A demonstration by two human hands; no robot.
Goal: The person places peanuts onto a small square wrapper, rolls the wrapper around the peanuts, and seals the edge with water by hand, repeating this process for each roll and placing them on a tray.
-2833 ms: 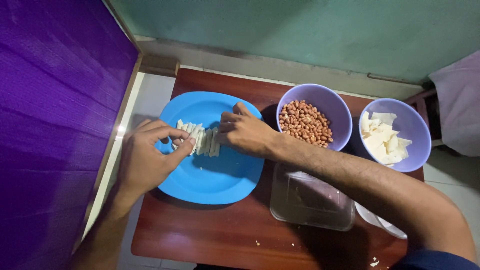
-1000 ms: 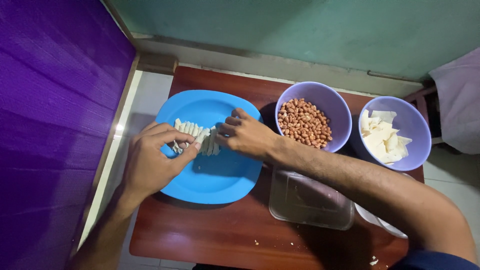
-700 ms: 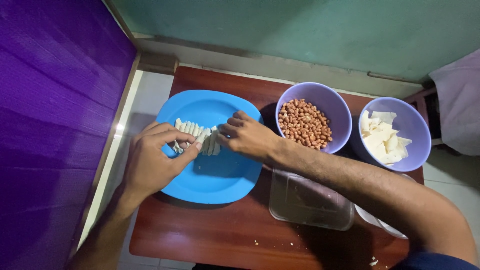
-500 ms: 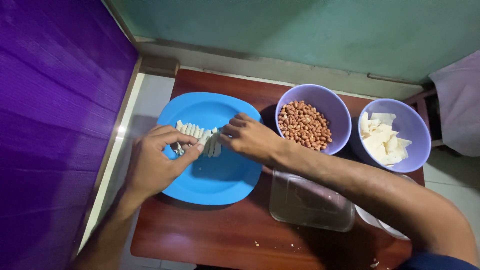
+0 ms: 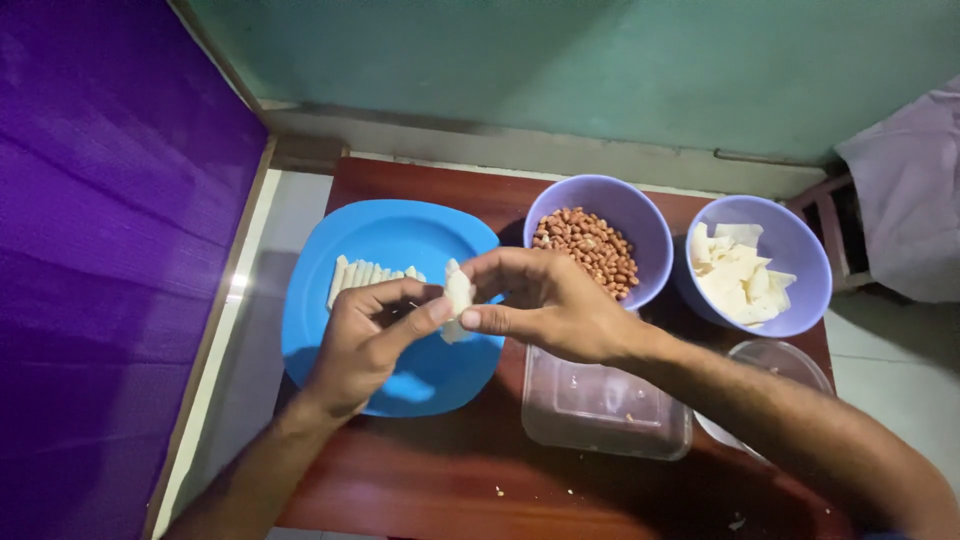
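this looks like a home, with food being prepared in a plain domestic corner. a small dark wooden table (image 5: 420, 480) stands against a green painted wall (image 5: 600, 70), on a pale tiled floor (image 5: 280, 230). on it sit a blue plate (image 5: 400, 235), purple bowls of peanuts (image 5: 590, 245) and white pieces (image 5: 740, 275), and a clear plastic container (image 5: 600, 410).

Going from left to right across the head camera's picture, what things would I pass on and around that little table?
Purple cloth → blue plate with a row of white strips → bowl of peanuts → bowl of white pieces → pale cloth at the far right.
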